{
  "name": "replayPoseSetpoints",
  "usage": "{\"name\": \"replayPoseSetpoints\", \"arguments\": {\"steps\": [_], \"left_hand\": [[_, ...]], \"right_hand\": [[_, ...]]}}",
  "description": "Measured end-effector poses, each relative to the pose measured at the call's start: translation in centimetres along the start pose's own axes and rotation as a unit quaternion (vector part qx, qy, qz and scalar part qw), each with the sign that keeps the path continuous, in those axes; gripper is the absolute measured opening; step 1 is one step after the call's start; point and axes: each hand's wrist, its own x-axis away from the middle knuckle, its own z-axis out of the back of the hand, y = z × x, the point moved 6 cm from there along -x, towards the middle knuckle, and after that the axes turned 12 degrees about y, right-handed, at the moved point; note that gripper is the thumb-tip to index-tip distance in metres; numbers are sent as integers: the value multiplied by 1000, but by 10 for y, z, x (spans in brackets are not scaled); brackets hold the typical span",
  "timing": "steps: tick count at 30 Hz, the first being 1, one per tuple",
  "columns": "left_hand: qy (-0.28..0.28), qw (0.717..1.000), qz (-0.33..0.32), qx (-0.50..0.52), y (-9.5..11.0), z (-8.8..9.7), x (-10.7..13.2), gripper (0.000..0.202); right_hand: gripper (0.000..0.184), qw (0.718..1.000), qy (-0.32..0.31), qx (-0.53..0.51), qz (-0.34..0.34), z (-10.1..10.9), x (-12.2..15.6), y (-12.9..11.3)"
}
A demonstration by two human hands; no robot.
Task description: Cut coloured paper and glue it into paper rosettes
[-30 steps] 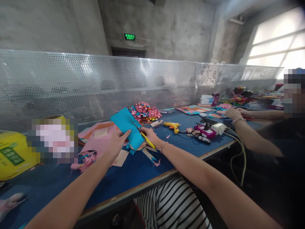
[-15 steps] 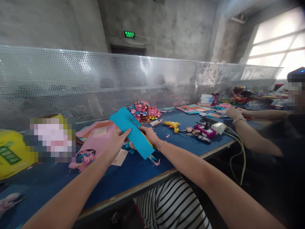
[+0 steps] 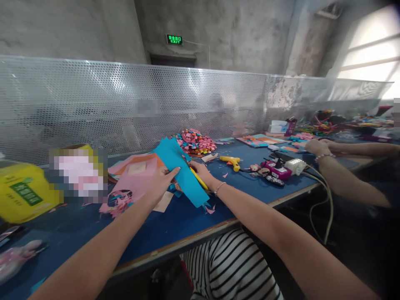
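A long strip of blue paper (image 3: 183, 177) slants above the table in front of me. My left hand (image 3: 164, 177) pinches its left edge, thumb on top and the other fingers underneath. On the opposite side, my right hand (image 3: 203, 173) is closed around yellow-handled scissors (image 3: 200, 178), which lie against the paper's right edge. The blades are mostly hidden or blurred near the upper part of the strip. Beneath the hands lie a beige paper piece (image 3: 163, 202) and small blue scraps. Pink paper sheets (image 3: 137, 166) rest just left of my left hand.
A pile of pink cut pieces (image 3: 196, 141) sits behind the strip. To the right are a yellow glue gun (image 3: 230, 161), a purple box (image 3: 276, 170) and a white power strip (image 3: 295, 166). A yellow bag (image 3: 28, 191) stands left. Another person's hands (image 3: 318, 148) work at far right.
The view has swung slightly left, so things appear further right. More of the yellow scissor handle shows beside the paper, and the blades are less visible. Both hands keep their hold.
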Motion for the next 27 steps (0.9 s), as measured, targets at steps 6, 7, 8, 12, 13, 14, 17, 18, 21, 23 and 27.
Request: {"name": "replayPoseSetpoints", "arguments": {"steps": [6,7,8,12,13,14,17,18,21,23,27], "left_hand": [[-53,998,36,10,-2,-10,5,42],[-57,998,40,11,-3,-10,5,42],[-55,998,40,10,-2,-10,4,42],[-21,1000,23,-3,-3,-5,1,44],[-12,1000,15,-11,-4,-4,0,44],[-7,1000,9,-20,-4,-3,-1,44],[6,999,0,-41,-5,0,-3,43],[10,999,-1,-45,-4,0,-3,42],[22,998,-6,-50,-1,2,-3,40],[25,998,-10,-56,0,2,-3,39],[4,996,-29,-81,-2,-1,-4,36]], "right_hand": [[17,1000,-4,2,6,0,1,-2],[16,1000,-4,5,7,1,1,-3],[15,1000,-3,6,6,1,1,-3],[14,1000,10,-2,-10,2,1,-4],[14,1000,14,-4,-12,2,1,-4],[14,1000,18,-3,-12,2,1,-4],[16,1000,22,4,-10,3,0,-3],[17,1000,23,7,-9,3,0,-3],[17,1000,22,15,-2,5,0,-4],[16,1000,17,23,0,5,0,-4],[12,999,9,25,-20,4,-2,-2]]}}
